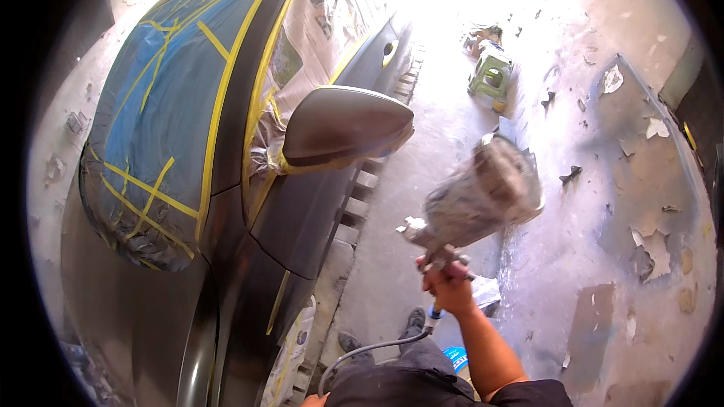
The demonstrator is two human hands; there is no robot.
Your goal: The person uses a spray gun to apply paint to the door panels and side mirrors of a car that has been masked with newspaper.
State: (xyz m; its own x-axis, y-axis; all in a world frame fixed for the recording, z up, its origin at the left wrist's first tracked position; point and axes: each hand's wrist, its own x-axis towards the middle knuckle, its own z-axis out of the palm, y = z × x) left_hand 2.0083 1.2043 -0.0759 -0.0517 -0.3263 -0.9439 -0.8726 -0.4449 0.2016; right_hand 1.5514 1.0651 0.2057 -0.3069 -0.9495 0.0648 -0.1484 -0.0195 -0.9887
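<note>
- Right hand (450, 284): at lower centre-right of the frame, this hand was closed around the handle of a spray gun, with the forearm rising from the lower edge.
- Spray gun (483, 200): held right of the frame's centre, tilted, its large, smeared cup uppermost and blurred; the nozzle end pointed toward the left of the frame, well apart from the car.
- Hose (369, 347): grey, joined to the base of the gun's handle, and curving down and leftward to the lower edge.
- Left hand (314, 401): only a sliver showed at the bottom edge, near the hose; whether it was grasping or released could not be told.
- Car (294, 218): dark, filling the left half of the frame. Its windscreen lay under blue sheeting (173, 105) crossed by strips of yellow tape (215, 40); pale sheeting (305, 45) covered the side window.
- Side mirror (347, 124): dark brownish grey, standing out from the car near the centre of the frame, left of the gun.
- Floor (385, 264): pale grey, with a green object (492, 75) at upper centre-right.
- Wall (558, 234): along the right of the frame, its surface patchy and peeling.
</note>
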